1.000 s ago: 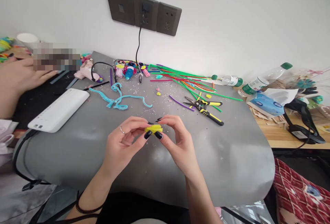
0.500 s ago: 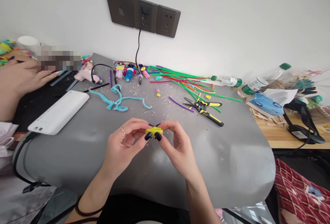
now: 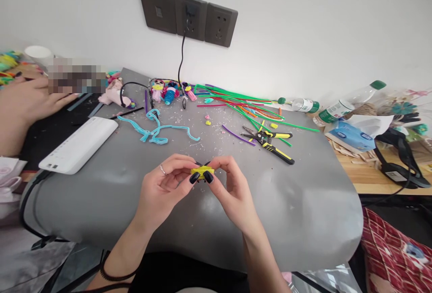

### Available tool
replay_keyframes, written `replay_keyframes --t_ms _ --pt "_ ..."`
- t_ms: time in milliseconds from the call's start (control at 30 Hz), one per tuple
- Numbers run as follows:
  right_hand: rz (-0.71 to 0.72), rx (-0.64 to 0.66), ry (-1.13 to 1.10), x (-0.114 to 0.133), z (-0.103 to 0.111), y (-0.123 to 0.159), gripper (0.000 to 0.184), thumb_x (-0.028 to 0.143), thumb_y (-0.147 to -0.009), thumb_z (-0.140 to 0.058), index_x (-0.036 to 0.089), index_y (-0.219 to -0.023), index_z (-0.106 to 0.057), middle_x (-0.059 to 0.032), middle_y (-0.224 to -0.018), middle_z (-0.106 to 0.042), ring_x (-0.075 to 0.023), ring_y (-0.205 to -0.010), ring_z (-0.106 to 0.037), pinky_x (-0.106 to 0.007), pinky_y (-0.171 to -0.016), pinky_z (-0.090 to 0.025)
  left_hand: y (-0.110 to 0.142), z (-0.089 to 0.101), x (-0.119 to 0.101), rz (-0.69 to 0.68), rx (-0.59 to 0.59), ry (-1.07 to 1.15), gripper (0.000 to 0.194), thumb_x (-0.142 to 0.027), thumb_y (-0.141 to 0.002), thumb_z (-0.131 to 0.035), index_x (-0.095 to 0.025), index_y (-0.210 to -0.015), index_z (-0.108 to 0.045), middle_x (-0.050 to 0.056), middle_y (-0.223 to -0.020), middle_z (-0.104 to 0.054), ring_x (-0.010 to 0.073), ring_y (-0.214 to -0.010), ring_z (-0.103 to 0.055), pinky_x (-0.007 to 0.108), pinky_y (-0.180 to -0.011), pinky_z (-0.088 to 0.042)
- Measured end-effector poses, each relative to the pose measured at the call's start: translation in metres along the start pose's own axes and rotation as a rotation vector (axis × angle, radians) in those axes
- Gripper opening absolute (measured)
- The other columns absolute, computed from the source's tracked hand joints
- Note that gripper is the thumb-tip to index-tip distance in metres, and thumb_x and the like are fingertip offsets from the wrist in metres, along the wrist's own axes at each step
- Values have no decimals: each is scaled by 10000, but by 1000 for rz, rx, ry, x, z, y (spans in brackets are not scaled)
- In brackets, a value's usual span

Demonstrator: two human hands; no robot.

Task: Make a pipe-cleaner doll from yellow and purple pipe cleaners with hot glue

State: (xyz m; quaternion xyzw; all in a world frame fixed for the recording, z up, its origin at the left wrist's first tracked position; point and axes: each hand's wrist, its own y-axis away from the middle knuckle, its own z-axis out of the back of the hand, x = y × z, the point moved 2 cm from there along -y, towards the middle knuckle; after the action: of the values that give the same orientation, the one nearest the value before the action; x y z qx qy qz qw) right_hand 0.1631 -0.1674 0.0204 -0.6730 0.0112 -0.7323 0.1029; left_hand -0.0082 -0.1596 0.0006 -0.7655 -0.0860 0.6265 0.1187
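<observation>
Pinching the yellow piece between both hands' fingers above the counter, I judge it light, soft and easily crushed, best held by its two ends.

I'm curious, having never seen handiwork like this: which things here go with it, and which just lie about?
In the work:
- yellow fuzzy piece, pinched between left hand and right hand
- probably coloured fuzzy stems, light-blue strands and yellow-and-black pliers

Seemingly just lying about:
- long white device
- blue tissue pack
- green-labelled bottle
</observation>
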Motion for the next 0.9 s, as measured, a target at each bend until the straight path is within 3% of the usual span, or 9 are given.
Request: replay_keyframes --t_ms 300,567,900 --pt "-27 -21 42 -2 2 4 92 348 -1006 -656 274 -1038 -614 -10 -946 -672 -198 -963 -616 -356 -876 -435 -1 -6 -4 39 21 -20 116 -300 -901 -801 -224 -989 -803 61 -968 -767 169 -861 -765 239 -786 -658" --pt "-28 -66 83 0 4 3 71 294 -976 -659 271 -1018 -607 -7 -926 -679 -196 -928 -602 -345 -819 -430 1 -6 -3 86 74 -200 199 -385 -963 -719 -224 -1069 -771 71 -991 -811 190 -847 -781 279 -801 -667" --pt "4 -57 27 -1 0 3 59 288 -987 -653 268 -1007 -601 9 -908 -666 -176 -909 -619 -338 -853 -438 2 -10 -6 58 -3 -140 134 -342 -919 -776 -217 -966 -788 49 -888 -812 177 -762 -782 245 -707 -666"
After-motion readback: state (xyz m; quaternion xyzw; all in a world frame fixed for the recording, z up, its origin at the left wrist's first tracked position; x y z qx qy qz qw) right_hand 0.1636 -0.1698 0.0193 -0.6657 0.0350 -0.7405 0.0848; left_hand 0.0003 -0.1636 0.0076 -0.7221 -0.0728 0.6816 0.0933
